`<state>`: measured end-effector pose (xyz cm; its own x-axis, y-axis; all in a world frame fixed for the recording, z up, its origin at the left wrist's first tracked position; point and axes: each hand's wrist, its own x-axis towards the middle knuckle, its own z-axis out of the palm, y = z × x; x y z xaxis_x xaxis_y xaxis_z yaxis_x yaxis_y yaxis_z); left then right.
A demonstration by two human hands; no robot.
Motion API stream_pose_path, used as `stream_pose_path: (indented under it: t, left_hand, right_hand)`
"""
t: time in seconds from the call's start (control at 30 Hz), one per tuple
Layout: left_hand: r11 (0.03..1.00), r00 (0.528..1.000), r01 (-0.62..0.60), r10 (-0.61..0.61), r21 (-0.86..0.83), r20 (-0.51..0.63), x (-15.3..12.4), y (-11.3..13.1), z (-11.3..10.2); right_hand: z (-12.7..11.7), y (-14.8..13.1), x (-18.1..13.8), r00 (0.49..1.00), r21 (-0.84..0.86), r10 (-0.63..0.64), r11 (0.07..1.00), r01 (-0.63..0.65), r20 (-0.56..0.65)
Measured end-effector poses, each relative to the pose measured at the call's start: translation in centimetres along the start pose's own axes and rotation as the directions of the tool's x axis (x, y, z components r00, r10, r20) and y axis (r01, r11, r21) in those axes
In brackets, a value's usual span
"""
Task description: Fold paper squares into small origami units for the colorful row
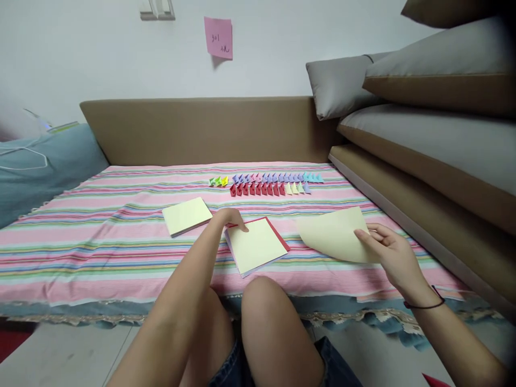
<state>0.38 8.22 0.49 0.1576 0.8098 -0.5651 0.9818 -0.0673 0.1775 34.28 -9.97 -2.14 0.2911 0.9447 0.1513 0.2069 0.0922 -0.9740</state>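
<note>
Paper boats (pixel 266 184) beyond both paper stacks (pixel 258 244).

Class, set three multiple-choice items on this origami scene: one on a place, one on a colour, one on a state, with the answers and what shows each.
1. Where do the folded paper pieces lie?
A. in rows on the striped cloth, beyond the paper stacks
B. on the grey cushions
C. on the floor

2. What colour is the note on the wall?
A. green
B. pink
C. white

3. What is the right hand doing?
A. resting empty
B. pressing the middle stack
C. holding a single yellow sheet

Answers: 1 A, the rows sit on the cloth near the backrest. 2 B, it is plainly pink. 3 C, its fingers pinch the sheet's edge, while the left hand touches the middle stack.
</note>
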Motion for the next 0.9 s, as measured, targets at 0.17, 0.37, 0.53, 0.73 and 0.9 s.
stream_pose_path:
  t: [0.17,0.37,0.53,0.73,0.9]
  left_hand:
    - [0.998,0.998,-0.051,0.052,0.031,-0.033,-1.5,0.8,-0.9]
    - [0.987,0.863,-0.076,0.136,0.141,-0.486,-6.6,2.8,-4.5]
    - [0.963,0.454,0.0,0.24,0.27,-0.858,-10.8,4.4,-4.2]
    - [0.867,0.652,-0.16,0.452,0.472,-0.609,-9.5,4.3,7.0]
    - [0.842,0.712,-0.261,0.498,0.471,-0.496,-9.0,3.5,12.4]
  right_hand:
    - [-0.6,-0.4,-0.9,1.0,-0.007,0.017,1.0,-0.017,-0.01]
    - [-1.2,0.2,-1.0,0.998,0.049,0.044,0.998,-0.042,-0.042]
    - [-1.5,0.3,-0.8,0.994,0.089,0.054,0.995,-0.046,-0.091]
    - [-1.5,0.1,-0.9,0.992,0.112,0.055,0.993,-0.042,-0.116]
    - [-1.3,0.3,-0.8,0.992,0.095,0.058,0.994,-0.047,-0.113]
